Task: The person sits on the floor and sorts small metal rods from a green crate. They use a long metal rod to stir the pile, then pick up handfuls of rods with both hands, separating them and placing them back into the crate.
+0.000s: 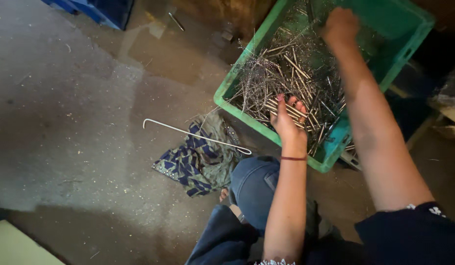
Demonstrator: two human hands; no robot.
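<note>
A green plastic crate (227, 88) stands tilted on the floor, filled with thin metal rods (296, 64) and tangled shiny metal shavings (257, 78). My left hand (286, 121) is at the crate's near side, fingers curled around a small bunch of the rods. A dark band circles that wrist. My right hand (340, 25) reaches over to the far part of the crate and rests on the pile, back of the hand up. Its fingers are hidden, so I cannot see whether it holds anything.
A long metal rod with a hooked end (188, 132) lies on the concrete floor left of the crate, partly over a crumpled patterned cloth (198, 159). My knee in jeans (252, 186) is just below the crate. A blue container (107, 10) sits at the top left.
</note>
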